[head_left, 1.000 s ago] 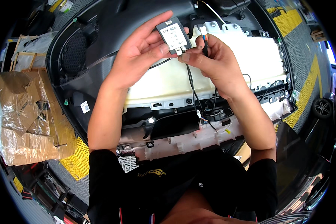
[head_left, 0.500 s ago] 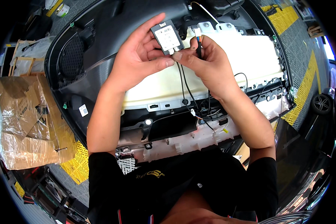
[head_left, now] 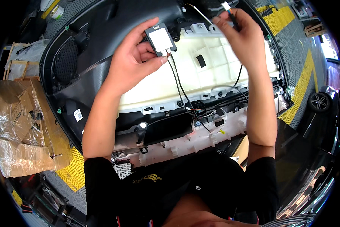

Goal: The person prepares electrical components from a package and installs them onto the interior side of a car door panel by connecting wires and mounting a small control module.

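My left hand (head_left: pixel 137 56) grips a small dark electronic module (head_left: pixel 160 39) with a white label, its fingers behind it and the thumb at its lower edge. White plugs (head_left: pixel 165 53) sit in that edge, and thin black cables (head_left: pixel 180 85) hang from them to the panel below. Up at the right, my right hand (head_left: pixel 241 34) is closed round a dark cable that ends in a white connector (head_left: pixel 226 5) with coloured wires, standing above the fingers. Both hands are over a large black vehicle trim panel (head_left: pixel 98 41) with a cream inner section (head_left: pixel 204 81).
Loose wiring (head_left: pixel 211 111) runs along the panel's near side, above a pale plastic strip (head_left: pixel 177 147). A plastic-wrapped cardboard box (head_left: pixel 30 128) stands at the left. At the right lie yellow floor markings (head_left: pixel 302 90) and a dark car with a spoked wheel (head_left: pixel 319 102).
My right hand has moved away from the module, up and to the right, taking the white connector and its cable along. My left hand still holds the module, shifted slightly left.
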{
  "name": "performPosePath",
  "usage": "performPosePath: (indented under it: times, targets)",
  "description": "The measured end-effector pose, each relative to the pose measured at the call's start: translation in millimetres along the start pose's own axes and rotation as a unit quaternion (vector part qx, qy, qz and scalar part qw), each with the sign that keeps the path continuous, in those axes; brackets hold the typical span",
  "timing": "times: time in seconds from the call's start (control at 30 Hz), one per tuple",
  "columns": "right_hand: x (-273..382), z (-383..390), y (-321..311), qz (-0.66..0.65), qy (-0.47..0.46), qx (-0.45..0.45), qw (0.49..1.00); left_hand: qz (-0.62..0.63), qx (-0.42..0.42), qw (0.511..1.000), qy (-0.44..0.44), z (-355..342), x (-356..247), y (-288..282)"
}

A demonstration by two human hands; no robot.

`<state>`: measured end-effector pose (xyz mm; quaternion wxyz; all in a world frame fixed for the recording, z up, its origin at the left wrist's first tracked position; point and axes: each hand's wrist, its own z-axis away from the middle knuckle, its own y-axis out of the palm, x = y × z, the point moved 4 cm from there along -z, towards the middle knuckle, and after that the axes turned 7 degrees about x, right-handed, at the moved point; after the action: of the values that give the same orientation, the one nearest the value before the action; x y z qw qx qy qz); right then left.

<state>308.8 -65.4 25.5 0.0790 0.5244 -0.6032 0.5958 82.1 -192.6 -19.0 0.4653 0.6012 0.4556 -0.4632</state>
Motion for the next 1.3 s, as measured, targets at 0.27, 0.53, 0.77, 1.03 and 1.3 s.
performPosePath:
  times: [0.27, 0.53, 0.77, 1.03, 1.3]
  targets:
    - [-50.0, -50.4, 6.5, 0.242, 0.169, 0.154, 0.943, -0.004, 0.02, 1.0, -0.02, -0.9, 0.7, -0.1]
    - [-8.2, -77.3, -4.8, 0.028, 0.12, 0.149, 0.981, 0.018, 0.01, 1.0, -0.015, -2.9, 4.2, -5.3]
    - [7.6, -65.9, 10.8, -0.048, 0.02, 0.118, 0.992, 0.009, 0.002, 1.0, -0.016, -3.9, 5.2, -8.5]
    - [50.6, -2.9, 53.4, -0.101, 0.059, 0.259, 0.959, 0.023, -0.045, 0.997, 0.05, -4.5, 7.2, -20.1]
    - [47.5, 17.9, 62.9, -0.117, 0.102, 0.268, 0.951, 0.007, -0.143, 0.989, 0.04, -6.6, 8.0, -37.0]
